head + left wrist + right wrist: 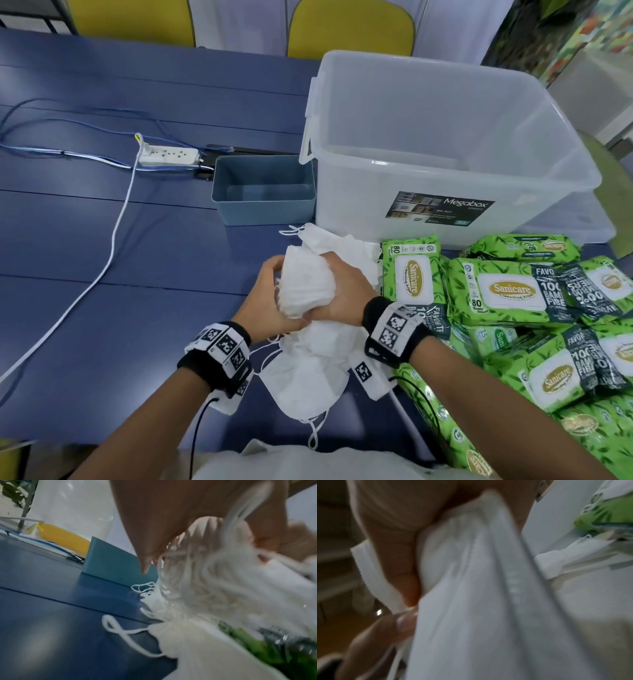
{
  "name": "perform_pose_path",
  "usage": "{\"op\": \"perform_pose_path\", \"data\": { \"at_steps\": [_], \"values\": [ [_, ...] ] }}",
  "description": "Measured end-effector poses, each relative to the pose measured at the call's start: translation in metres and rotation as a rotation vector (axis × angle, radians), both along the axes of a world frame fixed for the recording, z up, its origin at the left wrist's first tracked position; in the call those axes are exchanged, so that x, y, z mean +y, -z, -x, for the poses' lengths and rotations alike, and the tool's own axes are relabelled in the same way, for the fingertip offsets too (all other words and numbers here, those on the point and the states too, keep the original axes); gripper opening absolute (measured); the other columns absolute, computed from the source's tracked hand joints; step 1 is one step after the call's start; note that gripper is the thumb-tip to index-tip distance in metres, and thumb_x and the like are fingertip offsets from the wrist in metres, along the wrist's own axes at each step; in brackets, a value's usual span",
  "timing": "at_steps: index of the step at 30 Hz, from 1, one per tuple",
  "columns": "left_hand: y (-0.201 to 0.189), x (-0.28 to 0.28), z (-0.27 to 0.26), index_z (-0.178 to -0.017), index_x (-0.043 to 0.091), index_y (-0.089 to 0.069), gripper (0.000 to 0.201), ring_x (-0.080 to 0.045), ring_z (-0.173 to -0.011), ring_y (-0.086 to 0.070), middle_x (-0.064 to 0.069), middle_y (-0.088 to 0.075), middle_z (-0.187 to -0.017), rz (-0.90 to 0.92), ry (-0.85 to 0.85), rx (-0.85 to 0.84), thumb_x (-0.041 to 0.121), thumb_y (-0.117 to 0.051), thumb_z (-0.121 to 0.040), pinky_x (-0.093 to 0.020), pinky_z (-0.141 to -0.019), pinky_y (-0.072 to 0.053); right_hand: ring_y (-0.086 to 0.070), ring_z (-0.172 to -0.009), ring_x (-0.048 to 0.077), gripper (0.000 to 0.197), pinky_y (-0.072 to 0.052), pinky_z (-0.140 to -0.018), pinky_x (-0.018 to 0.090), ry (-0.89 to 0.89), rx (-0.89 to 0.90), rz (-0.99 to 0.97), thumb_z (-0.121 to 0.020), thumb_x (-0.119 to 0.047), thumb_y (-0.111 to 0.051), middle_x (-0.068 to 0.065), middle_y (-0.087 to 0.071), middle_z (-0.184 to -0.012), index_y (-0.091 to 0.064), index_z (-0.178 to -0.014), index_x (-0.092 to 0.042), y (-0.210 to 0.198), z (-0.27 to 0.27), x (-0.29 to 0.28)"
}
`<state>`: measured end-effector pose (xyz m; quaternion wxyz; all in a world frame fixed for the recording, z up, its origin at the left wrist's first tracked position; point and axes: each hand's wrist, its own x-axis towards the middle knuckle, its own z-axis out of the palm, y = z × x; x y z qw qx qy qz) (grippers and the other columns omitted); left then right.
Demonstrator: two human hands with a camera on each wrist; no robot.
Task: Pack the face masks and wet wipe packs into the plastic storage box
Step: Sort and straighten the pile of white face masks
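Observation:
Both hands grip one thick stack of white face masks [306,286] above the blue table. My left hand [270,301] curls round its left side and my right hand [342,291] clasps its right side. The left wrist view shows the stack [214,588] with ear loops trailing under my left hand [163,520]. In the right wrist view the masks [479,588] fill the frame under my right hand [393,540]. More loose masks [308,380] lie beneath the hands. Green wet wipe packs [507,291] are heaped at the right. The clear plastic storage box [342,192] stands open behind them.
A small blue-grey bin [263,212] stands left of the storage box. A white power strip [169,156] with blue and white cables [113,246] lies on the blue table [120,308] at the left. Yellow chairs [349,31] stand beyond the far edge.

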<state>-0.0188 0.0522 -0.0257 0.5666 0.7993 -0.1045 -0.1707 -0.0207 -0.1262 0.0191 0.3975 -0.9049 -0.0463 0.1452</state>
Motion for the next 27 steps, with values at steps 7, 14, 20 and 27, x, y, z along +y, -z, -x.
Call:
{"op": "perform_pose_path", "data": {
  "at_steps": [7,14,20,27],
  "values": [
    [-0.034,-0.005,-0.004,-0.132,0.033,-0.027,0.107,0.020,-0.091,-0.052,0.014,-0.046,-0.119,0.152,-0.072,0.054,0.041,-0.081,-0.040,-0.002,-0.074,-0.042,-0.053,-0.101,0.003,0.093,-0.042,-0.081,0.008,0.188,0.049,-0.393,-0.039,-0.035,-0.089,-0.011,-0.055,-0.110,-0.044,-0.120,-0.025,-0.005,-0.005,-0.007],
    [-0.024,-0.008,0.003,-0.138,0.017,-0.033,0.111,0.012,-0.101,-0.058,0.012,-0.054,-0.122,0.336,-0.205,0.155,0.036,-0.082,-0.040,-0.012,-0.075,-0.050,-0.050,-0.110,0.003,0.087,-0.044,-0.095,0.016,0.268,0.101,-0.490,-0.060,-0.013,-0.088,-0.009,-0.051,-0.122,-0.036,-0.129,-0.021,0.014,0.009,-0.012],
    [-0.011,0.012,0.008,-0.140,0.016,-0.031,0.125,-0.017,-0.129,-0.048,-0.004,-0.049,-0.137,0.259,-0.084,0.263,0.049,-0.094,-0.038,-0.037,-0.100,-0.048,-0.050,-0.108,0.001,0.091,-0.038,-0.091,0.010,0.102,0.006,-0.293,-0.060,-0.013,-0.087,-0.014,-0.048,-0.122,-0.032,-0.132,-0.024,0.002,0.014,-0.017],
    [-0.021,0.022,0.009,-0.148,0.039,0.006,0.132,-0.001,-0.145,-0.008,0.029,-0.001,-0.153,-0.065,0.027,-0.127,0.042,-0.088,-0.055,-0.031,-0.117,-0.015,-0.038,-0.118,0.024,0.091,-0.034,-0.100,0.039,-0.161,-0.115,0.388,-0.063,-0.034,-0.076,0.003,-0.040,-0.132,-0.029,-0.140,-0.020,0.012,0.006,-0.014]
  ]
}}
